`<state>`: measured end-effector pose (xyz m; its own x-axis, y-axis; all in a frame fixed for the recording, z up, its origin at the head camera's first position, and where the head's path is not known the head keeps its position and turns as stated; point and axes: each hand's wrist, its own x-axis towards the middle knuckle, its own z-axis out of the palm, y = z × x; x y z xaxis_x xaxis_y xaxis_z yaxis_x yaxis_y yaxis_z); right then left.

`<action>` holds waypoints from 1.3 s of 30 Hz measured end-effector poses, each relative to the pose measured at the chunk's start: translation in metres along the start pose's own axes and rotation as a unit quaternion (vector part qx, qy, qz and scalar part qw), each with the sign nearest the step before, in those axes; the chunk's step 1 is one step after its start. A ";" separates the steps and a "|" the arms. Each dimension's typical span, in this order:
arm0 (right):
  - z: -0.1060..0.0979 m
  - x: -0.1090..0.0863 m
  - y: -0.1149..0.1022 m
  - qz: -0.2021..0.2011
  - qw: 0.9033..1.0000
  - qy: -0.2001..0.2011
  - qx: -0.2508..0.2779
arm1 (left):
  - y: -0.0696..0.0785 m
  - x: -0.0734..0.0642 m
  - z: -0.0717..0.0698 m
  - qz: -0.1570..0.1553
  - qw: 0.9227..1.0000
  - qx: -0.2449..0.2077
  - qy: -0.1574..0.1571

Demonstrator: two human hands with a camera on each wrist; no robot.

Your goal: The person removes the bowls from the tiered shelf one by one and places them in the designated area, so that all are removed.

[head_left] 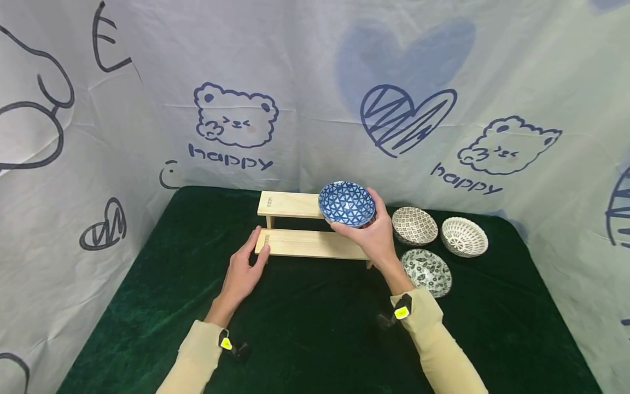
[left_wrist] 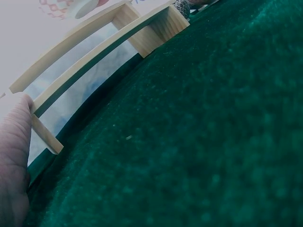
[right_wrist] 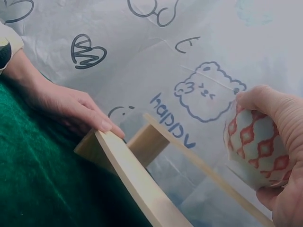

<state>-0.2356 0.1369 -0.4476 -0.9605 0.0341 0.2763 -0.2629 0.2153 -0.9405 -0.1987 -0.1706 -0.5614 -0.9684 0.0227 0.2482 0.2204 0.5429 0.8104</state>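
Observation:
My right hand (head_left: 374, 235) holds a small bowl (head_left: 346, 203) by its right side, thumb in front and fingers behind. Blue and white triangles cover the bowl's inside; its outside (right_wrist: 255, 142) shows a red lattice pattern on white in the right wrist view. In the head view the bowl overlaps the right part of the upper board of a two-tier wooden shelf (head_left: 315, 244). Whether bowl and board touch, I cannot tell. At the lower board's left end rests my left hand (head_left: 244, 272), fingers fairly straight, thumb by the front corner.
Right of the shelf stand a brown-patterned bowl (head_left: 414, 225), a white ribbed bowl (head_left: 464, 237) and a green-leaf bowl (head_left: 427, 272), the last partly behind the right forearm. Dark green cloth (head_left: 315, 334) covers the table. A printed white curtain (head_left: 315, 71) hangs behind.

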 end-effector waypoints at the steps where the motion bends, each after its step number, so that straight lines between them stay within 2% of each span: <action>1: -0.002 -0.001 0.000 0.002 1.000 0.002 0.002 | 0.000 0.000 0.000 0.000 1.000 0.000 0.000; 6: -0.010 -0.004 0.002 0.009 0.999 0.017 0.028 | -0.002 0.000 -0.002 0.000 1.000 0.001 0.003; 11: -0.021 -0.007 0.005 0.001 0.999 0.032 0.020 | -0.002 -0.001 -0.001 -0.003 1.000 0.001 0.000; 16: -0.035 -0.013 0.006 0.009 0.999 0.039 0.014 | -0.002 -0.002 -0.001 -0.001 1.000 0.000 0.001; 19: -0.043 -0.017 0.005 0.024 0.999 0.043 0.007 | -0.002 -0.001 -0.001 0.001 1.000 -0.003 0.002; 28: -0.069 -0.029 0.008 0.041 0.995 0.065 -0.067 | -0.002 -0.001 -0.001 0.001 1.000 -0.002 0.000; 39: -0.102 -0.050 0.013 0.074 0.992 0.088 -0.061 | -0.001 0.000 0.000 0.006 1.000 -0.002 0.004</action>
<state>-0.1811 0.2373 -0.4532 -0.9541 0.2414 0.1771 -0.0968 0.3108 -0.9455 -0.1985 -0.1709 -0.5626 -0.9645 0.0227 0.2630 0.2334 0.5389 0.8094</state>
